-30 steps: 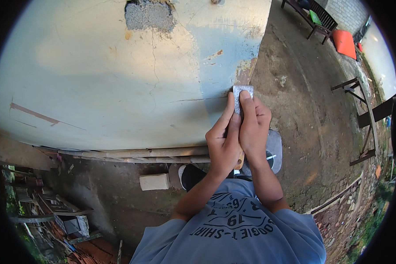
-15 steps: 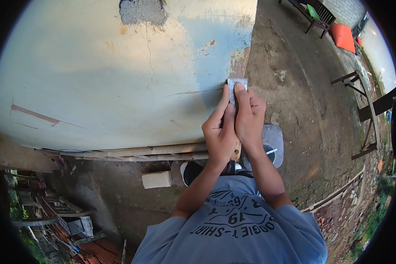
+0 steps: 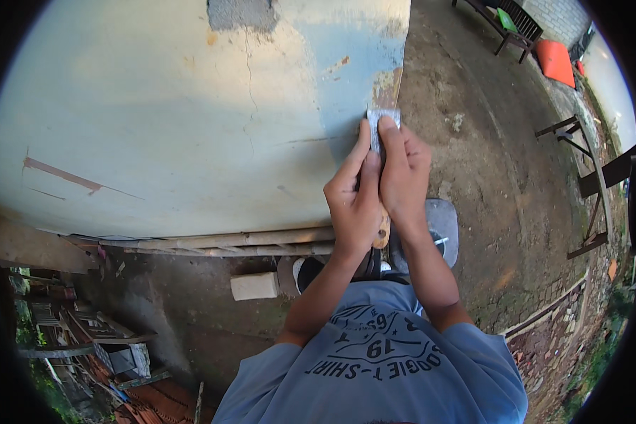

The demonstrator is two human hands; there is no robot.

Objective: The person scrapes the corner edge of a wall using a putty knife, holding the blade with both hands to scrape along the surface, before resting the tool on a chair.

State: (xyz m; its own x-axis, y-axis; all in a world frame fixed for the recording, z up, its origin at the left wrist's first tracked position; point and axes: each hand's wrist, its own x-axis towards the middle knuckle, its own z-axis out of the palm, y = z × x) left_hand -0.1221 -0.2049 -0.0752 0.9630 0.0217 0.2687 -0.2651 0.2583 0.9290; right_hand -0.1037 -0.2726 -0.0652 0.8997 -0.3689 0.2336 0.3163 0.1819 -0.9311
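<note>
Both my hands grip one scraper [image 3: 383,115] with a flat metal blade and a wooden handle, whose holed end shows below my wrists. My left hand [image 3: 355,194] is closed on its left side, and my right hand [image 3: 405,173] closes on the other, thumb on the blade. The blade's top edge lies against the wall [image 3: 191,134] near its right corner. Just above the blade is a bare brownish strip [image 3: 385,95] where paint is gone. Pale blue paint [image 3: 332,78] covers the area left of it, with a few chipped spots.
A grey rough patch [image 3: 244,14] and a crack mark the upper wall. Below run bamboo poles [image 3: 226,244] and a pale block [image 3: 254,286]. A dark bucket [image 3: 438,244] stands by my right forearm. Beyond are a wooden bench [image 3: 519,28] and an orange object [image 3: 555,62].
My hands and the scraper have moved a little up along the wall's right edge. More of the wooden handle's end shows now. The view has shifted slightly.
</note>
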